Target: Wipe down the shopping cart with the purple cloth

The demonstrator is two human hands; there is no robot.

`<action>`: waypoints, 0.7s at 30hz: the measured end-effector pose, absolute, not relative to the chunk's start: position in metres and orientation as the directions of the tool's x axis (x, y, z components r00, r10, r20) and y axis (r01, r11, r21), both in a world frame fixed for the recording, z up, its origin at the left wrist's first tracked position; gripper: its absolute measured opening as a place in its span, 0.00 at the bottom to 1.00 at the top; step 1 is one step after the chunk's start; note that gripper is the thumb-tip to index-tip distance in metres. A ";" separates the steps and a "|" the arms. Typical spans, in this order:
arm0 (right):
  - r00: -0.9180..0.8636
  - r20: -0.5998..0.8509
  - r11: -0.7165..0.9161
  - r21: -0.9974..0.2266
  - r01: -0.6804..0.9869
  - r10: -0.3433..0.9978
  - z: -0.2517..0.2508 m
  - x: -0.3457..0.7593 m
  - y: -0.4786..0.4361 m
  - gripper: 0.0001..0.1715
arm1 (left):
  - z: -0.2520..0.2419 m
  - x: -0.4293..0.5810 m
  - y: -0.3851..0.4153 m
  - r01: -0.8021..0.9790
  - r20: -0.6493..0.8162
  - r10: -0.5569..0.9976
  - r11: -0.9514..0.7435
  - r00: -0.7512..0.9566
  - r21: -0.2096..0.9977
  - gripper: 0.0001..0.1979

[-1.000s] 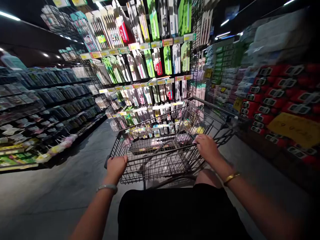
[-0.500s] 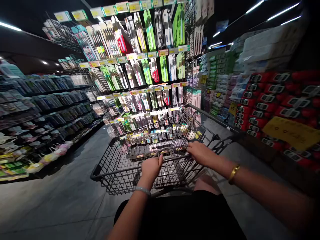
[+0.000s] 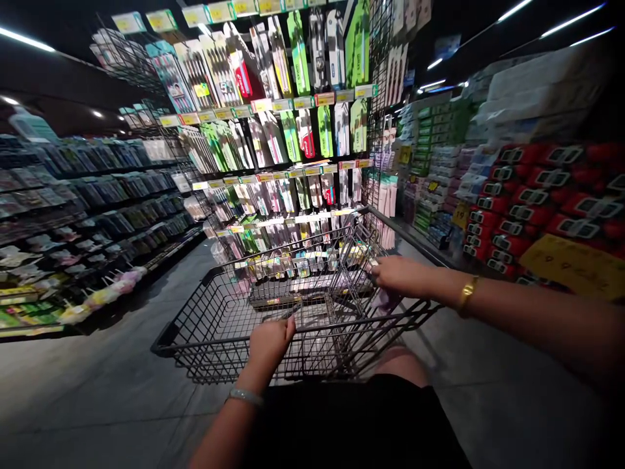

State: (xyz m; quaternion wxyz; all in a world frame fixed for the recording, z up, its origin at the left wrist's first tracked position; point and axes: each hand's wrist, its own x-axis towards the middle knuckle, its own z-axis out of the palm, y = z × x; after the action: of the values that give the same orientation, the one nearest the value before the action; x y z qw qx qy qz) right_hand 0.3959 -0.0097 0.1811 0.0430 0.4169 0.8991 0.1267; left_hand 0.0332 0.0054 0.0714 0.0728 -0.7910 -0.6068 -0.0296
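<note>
A black wire shopping cart [image 3: 165, 345] stands in front of me, turned sideways. My left hand [image 3: 269, 345] is closed around its near rim, thumb on top. Over the right part of the cart, by the folding wire seat flap, is my right hand [image 3: 401, 276], its fingers curled. Something small and pale shows at those fingertips, too blurred to name. Just under the right hand is a soft-looking purple thing [image 3: 385, 299]; whether the hand holds it I cannot tell. Through the wires the cart's basket shows its bare mesh floor.
Ahead rises a rack of hanging toothbrush packs [image 3: 297, 62] with price tags. Shelves of packaged goods [image 3: 112, 163] run along the left. Red packs [image 3: 541, 195] are stacked on the right behind a yellow sign [image 3: 571, 267]. Grey floor [image 3: 97, 397] surrounds the cart.
My right hand has lifted off the cart's bar, and the purple thing now shows beneath it. My left hand, still on the rim, has shifted left and down in view with the cart.
</note>
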 end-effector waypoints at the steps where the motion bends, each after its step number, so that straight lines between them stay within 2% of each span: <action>1: -0.682 0.026 0.661 0.219 0.718 0.731 0.184 0.401 -0.016 0.07 | 0.070 0.030 0.005 0.964 0.132 0.956 -0.252 0.261 -0.079 0.31; 4: -0.709 0.078 0.690 0.178 0.702 0.701 0.192 0.414 -0.031 0.09 | 0.064 0.020 0.004 0.962 0.150 0.951 -0.263 0.270 -0.069 0.29; 7: -0.654 0.173 0.626 0.191 0.756 0.736 0.196 0.426 -0.027 0.10 | 0.059 0.009 0.005 0.961 0.189 0.943 -0.262 0.274 -0.083 0.28; 9: -0.593 0.207 0.577 0.137 0.805 0.778 0.193 0.430 -0.019 0.11 | 0.057 0.002 0.006 0.959 0.203 0.938 -0.265 0.280 -0.101 0.28; 12: -0.553 0.181 0.562 0.001 0.827 0.813 0.186 0.430 -0.016 0.13 | 0.057 -0.011 0.010 0.954 0.206 0.934 -0.271 0.293 -0.129 0.27; 16: -0.646 0.112 0.655 -0.162 0.738 0.755 0.186 0.419 -0.031 0.15 | 0.054 -0.036 0.016 0.950 0.217 0.928 -0.275 0.303 -0.147 0.25; 19: -0.681 0.125 0.690 -0.200 0.695 0.722 0.190 0.413 -0.040 0.18 | 0.054 -0.057 0.023 0.942 0.218 0.918 -0.310 0.332 -0.126 0.25; 21: -0.675 0.161 0.694 -0.169 0.700 0.720 0.194 0.414 -0.039 0.16 | 0.058 -0.069 0.027 0.936 0.201 0.914 -0.339 0.352 -0.098 0.26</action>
State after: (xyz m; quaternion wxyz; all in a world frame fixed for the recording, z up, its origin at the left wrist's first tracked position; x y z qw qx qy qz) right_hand 0.4139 -0.0392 0.1940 -0.1081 0.3886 0.9138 -0.0467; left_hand -0.0694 0.0275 0.0579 0.0982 -0.8164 -0.5664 -0.0550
